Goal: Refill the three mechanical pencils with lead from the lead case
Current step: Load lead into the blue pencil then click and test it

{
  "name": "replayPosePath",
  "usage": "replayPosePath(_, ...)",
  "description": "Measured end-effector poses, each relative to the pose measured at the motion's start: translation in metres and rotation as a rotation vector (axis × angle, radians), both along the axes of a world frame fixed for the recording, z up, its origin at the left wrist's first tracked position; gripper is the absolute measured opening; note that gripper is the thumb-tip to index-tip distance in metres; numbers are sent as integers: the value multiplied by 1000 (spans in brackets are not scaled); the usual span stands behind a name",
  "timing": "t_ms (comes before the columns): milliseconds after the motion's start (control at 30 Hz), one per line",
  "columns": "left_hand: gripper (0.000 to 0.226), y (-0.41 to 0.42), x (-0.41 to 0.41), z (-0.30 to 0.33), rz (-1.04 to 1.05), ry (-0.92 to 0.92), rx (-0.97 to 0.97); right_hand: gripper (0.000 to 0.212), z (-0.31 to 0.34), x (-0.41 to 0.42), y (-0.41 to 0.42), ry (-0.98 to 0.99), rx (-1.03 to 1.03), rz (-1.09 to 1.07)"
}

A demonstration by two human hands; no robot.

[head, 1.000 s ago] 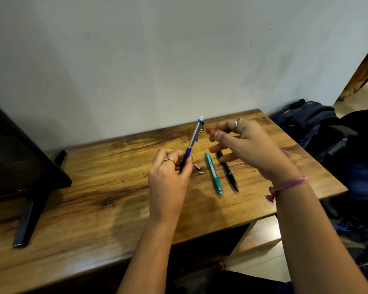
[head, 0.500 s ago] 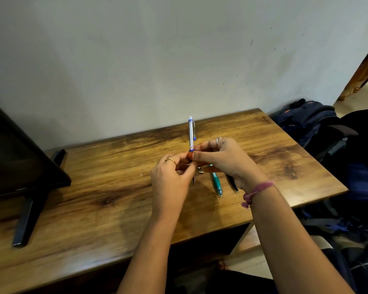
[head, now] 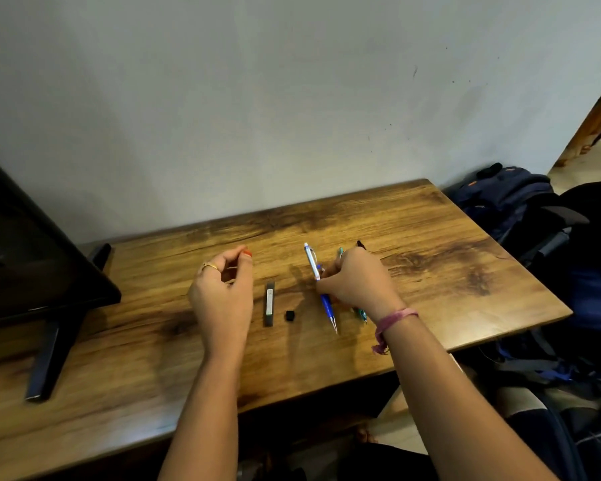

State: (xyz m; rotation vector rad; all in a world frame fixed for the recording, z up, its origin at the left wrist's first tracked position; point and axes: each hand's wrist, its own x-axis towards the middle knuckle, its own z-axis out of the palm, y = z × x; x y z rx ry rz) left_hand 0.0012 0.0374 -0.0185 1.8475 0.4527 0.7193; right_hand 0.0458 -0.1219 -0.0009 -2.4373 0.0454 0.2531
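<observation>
Right hand (head: pixel 356 282) grips blue pencil (head: pixel 321 289); left hand (head: pixel 222 289) curled, contents unclear

This looks like a room in a home, used for study. A wooden desk (head: pixel 431 272) stands against a plain white wall (head: pixel 292 98). Left of the hands sits a dark screen (head: pixel 32 265) on a stand. Right of the hands, bags (head: pixel 507 199) are piled on the floor. Far to the right is a wooden door frame (head: pixel 594 123).
</observation>
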Motion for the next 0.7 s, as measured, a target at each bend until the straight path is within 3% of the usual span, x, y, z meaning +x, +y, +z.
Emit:
replayPosePath(433, 16, 1, 2, -1, 3, 28, 87, 18, -7, -5, 7, -133, -182, 80)
replayPosePath(600, 15, 0, 2, -1, -15, 43, 113, 23, 6, -11, 15, -217, -174, 410)
replayPosePath(700, 15, 0, 2, -1, -35, 63, 128, 28, 1, -17, 25, -199, -288, 553)
